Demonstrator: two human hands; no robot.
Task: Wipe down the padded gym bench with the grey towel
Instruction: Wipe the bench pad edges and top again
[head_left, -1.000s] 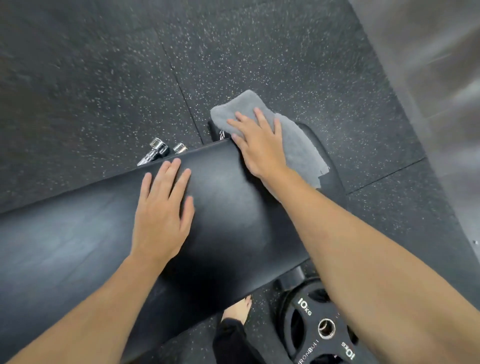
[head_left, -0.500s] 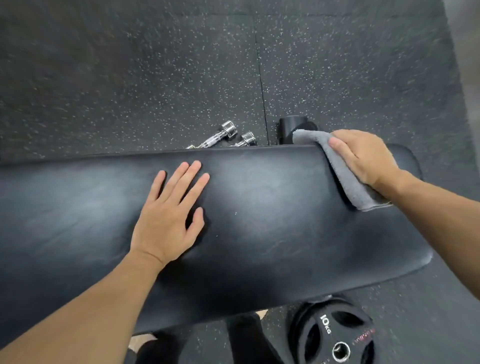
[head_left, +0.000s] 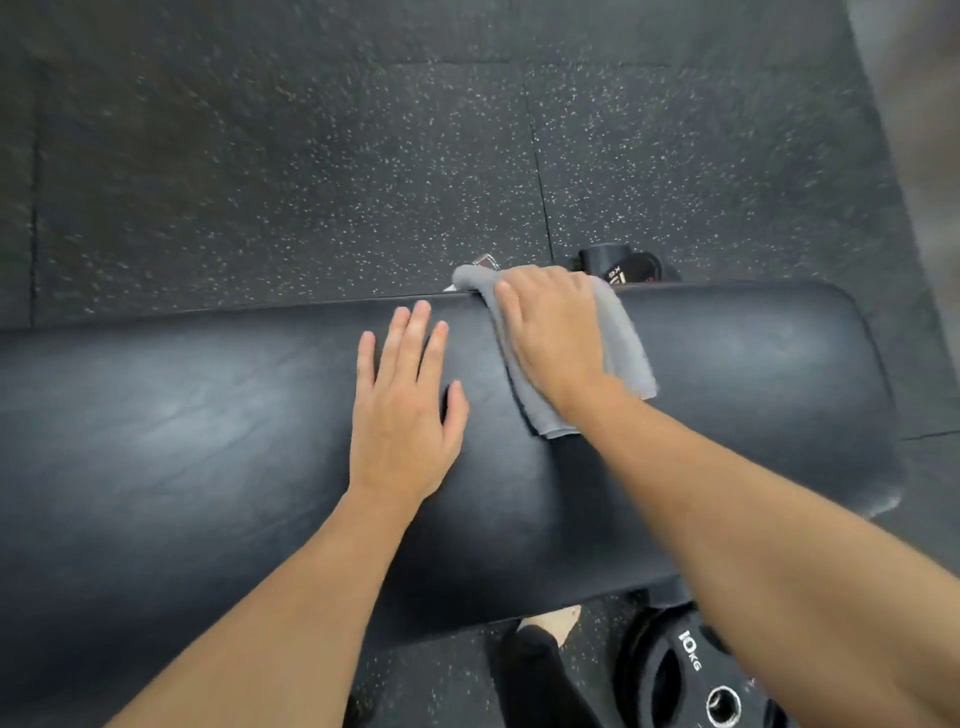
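The black padded bench (head_left: 208, 441) runs across the view from the left edge to its rounded right end. A grey towel (head_left: 623, 338) lies on the pad near the far edge, folded, with one corner hanging over that edge. My right hand (head_left: 550, 332) presses flat on the towel, fingers curled over the far rim. My left hand (head_left: 402, 405) rests palm down on the bare pad just left of the towel, fingers spread, holding nothing.
A black 10 kg weight plate (head_left: 691, 675) lies on the floor at the lower right, beside my leg and bare foot (head_left: 550, 623). A black bench foot (head_left: 618, 262) shows beyond the far edge. Speckled rubber floor (head_left: 260, 156) surrounds the bench.
My right hand has slid the towel leftward along the bench from its right end toward my left hand. The left hand stays planted on the pad.
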